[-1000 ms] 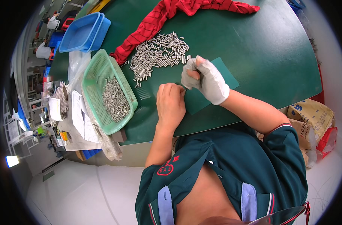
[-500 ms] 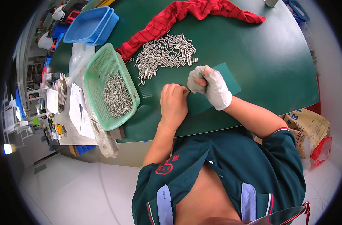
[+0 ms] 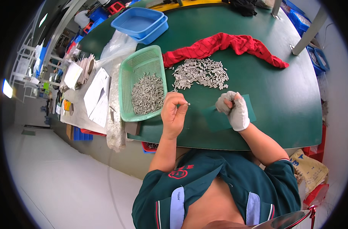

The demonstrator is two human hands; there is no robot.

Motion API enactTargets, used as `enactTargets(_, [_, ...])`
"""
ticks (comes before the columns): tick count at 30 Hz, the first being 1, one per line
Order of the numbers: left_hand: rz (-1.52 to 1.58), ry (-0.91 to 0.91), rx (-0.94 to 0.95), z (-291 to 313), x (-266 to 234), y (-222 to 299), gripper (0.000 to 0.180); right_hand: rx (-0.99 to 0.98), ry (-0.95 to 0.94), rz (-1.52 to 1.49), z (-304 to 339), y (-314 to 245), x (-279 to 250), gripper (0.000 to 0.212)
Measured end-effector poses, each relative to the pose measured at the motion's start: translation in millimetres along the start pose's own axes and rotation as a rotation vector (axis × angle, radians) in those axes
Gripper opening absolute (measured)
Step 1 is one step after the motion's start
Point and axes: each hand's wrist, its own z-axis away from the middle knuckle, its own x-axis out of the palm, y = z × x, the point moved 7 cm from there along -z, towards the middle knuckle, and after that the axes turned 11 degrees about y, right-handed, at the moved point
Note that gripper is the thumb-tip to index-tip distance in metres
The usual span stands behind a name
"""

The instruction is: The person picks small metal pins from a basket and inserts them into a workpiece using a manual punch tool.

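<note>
My bare left hand [image 3: 174, 115] pinches a small metal pin [image 3: 188, 104] between thumb and forefinger, beside the right rim of the green mesh basket [image 3: 124, 91]. Inside that basket lies a heap of short silvery pins [image 3: 147, 94]. A loose pile of similar pins [image 3: 200, 73] is spread on the green table [image 3: 273, 91], beyond my hands. My right hand [image 3: 235, 111], in a white glove with bare fingertips, is curled closed over a flat green sheet [image 3: 216, 117]. What its fingers hold, if anything, is hidden.
A crumpled red cloth [image 3: 227, 45] lies behind the loose pins. Blue stacked trays [image 3: 139, 23] stand at the far left. Papers [image 3: 97, 95] and plastic wrap [image 3: 115, 126] lie left of the basket. A metal post [image 3: 309, 30] rises from the table's far right edge.
My left hand has moved away from my right hand, toward the green basket, and its pinched pin now shows. My right hand stays closed near the green sheet. The view has shifted.
</note>
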Motion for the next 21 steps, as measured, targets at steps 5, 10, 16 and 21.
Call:
enactTargets(5, [0.016,0.032,0.000,-4,-15,5,0.010,-0.005,-0.001,-0.004,-2,0,0,0.056])
enactTargets(10, [-0.382,0.145,0.175,-17,-43,8,0.009,0.005,-0.032,-0.022,-3,1,0,0.056])
enactTargets(16, [-0.841,0.225,0.388,-39,-34,24,0.014,-0.001,-0.015,-0.023,-3,1,1,0.055])
enactTargets(21, [-0.601,-0.143,0.294,-37,29,-12,0.016,0.003,-0.008,-0.015,-2,2,0,0.055])
